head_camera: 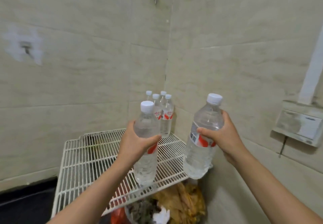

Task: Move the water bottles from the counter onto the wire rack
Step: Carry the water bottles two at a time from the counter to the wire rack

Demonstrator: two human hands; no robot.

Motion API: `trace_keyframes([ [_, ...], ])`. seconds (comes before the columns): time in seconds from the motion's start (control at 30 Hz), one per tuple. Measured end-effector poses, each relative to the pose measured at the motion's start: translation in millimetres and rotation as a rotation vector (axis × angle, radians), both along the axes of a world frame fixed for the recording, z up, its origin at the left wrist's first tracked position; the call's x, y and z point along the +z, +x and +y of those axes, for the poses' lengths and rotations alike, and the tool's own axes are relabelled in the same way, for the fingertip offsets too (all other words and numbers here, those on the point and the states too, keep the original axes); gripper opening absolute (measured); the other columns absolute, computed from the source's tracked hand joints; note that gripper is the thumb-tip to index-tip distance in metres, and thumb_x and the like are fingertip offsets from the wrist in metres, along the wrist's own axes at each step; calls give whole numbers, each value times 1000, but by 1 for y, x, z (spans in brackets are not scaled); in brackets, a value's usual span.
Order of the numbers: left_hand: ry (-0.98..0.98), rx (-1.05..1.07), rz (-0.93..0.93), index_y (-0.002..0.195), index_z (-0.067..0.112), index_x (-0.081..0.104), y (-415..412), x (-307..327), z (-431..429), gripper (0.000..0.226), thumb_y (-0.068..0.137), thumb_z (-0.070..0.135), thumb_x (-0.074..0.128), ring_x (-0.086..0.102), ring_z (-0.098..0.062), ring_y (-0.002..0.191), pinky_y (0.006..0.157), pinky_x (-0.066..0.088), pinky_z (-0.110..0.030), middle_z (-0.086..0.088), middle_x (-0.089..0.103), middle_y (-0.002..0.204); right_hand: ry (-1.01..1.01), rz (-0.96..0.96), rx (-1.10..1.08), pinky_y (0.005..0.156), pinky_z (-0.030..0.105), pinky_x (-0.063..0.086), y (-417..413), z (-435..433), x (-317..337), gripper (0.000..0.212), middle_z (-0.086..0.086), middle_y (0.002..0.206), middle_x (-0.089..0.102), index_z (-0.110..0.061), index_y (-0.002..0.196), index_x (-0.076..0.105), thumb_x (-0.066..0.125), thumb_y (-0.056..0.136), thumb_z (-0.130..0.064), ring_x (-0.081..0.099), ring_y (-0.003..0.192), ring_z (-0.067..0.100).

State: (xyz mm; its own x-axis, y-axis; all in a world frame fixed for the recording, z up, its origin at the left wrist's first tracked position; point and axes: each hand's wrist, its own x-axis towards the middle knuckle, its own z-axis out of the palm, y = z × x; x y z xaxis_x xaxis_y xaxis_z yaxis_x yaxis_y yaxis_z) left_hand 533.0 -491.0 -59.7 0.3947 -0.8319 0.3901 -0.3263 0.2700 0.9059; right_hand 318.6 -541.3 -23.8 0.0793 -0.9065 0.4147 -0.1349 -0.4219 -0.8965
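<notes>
While both arms extend forward over the corner, each of the 2 hands carries 1 water bottle. The left hand (pixel 135 140) wraps around the middle of the left bottle (pixel 146 146), fingers closed over its red-and-white label; the bottle stands upright, and its base is above the front part of the wire rack (pixel 83 160), whether touching or just clear of the wires cannot be told. The right hand (pixel 225 136) grips the right bottle (pixel 202 139) at label height, thumb across the front; this bottle tilts slightly and hangs over the rack's right front edge, its base clear of the wires.

4 standing bottles (pixel 163 113) are grouped upright at the rack's rear corner, close against the meeting of the 2 tiled walls (pixel 87 83). All have white caps.

The white wire rack is tilted in view, with its left and middle areas open and bare of bottles; the room between the rear group and the left bottle is narrow. Below the rack's front edge sits a bowl of food scraps (pixel 167 204). A dark surface (pixel 26 201) lies at lower left beside the rack's left edge. A wall-mounted box (pixel 298 127) projects from the right wall, well apart from the right hand.
</notes>
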Motion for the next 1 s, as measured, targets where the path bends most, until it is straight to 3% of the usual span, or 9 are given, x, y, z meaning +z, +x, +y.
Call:
trace_keyframes([
  [0.1,5,35,27,111,19,47,10,0,-44,64,59,28,82,60,-22,99,88,50,-41,-3,61,108,20,-6,36,66,26,47,12,-51,5,65,0,102,59,-22,116,40,76,66,0,60,85,11],
  [0.2,8,67,41,117,17,43,12,-3,-84,70,60,27,81,58,-21,98,88,50,-40,-1,57,108,57,6,68,62,24,47,23,-99,2,67,-6,96,57,-26,116,36,75,67,-1,59,83,8],
  [0.5,22,150,141,120,14,40,-18,-22,-185,70,63,24,80,57,-18,97,89,49,-35,1,56,108,208,200,111,87,43,54,44,-218,-25,79,0,108,56,-23,120,36,82,55,-19,63,95,21],
  [0.7,49,219,98,131,14,35,-28,-28,-222,85,61,31,81,55,-24,113,99,46,-45,-7,55,126,234,187,162,87,44,54,60,-257,-33,79,3,114,61,-27,112,41,82,45,-29,64,96,21],
  [0.8,64,280,45,129,16,37,-31,-30,-232,88,57,43,80,56,-24,112,96,48,-46,-6,56,125,257,134,189,86,44,54,67,-267,-37,94,2,112,62,-28,110,43,77,24,-46,64,95,21],
  [1.0,80,344,-40,124,16,40,-28,-31,-243,82,58,45,79,59,-23,106,91,50,-39,-4,60,119,210,181,224,87,42,53,78,-272,-46,89,-3,114,63,-40,110,44,73,27,-53,63,99,19],
])
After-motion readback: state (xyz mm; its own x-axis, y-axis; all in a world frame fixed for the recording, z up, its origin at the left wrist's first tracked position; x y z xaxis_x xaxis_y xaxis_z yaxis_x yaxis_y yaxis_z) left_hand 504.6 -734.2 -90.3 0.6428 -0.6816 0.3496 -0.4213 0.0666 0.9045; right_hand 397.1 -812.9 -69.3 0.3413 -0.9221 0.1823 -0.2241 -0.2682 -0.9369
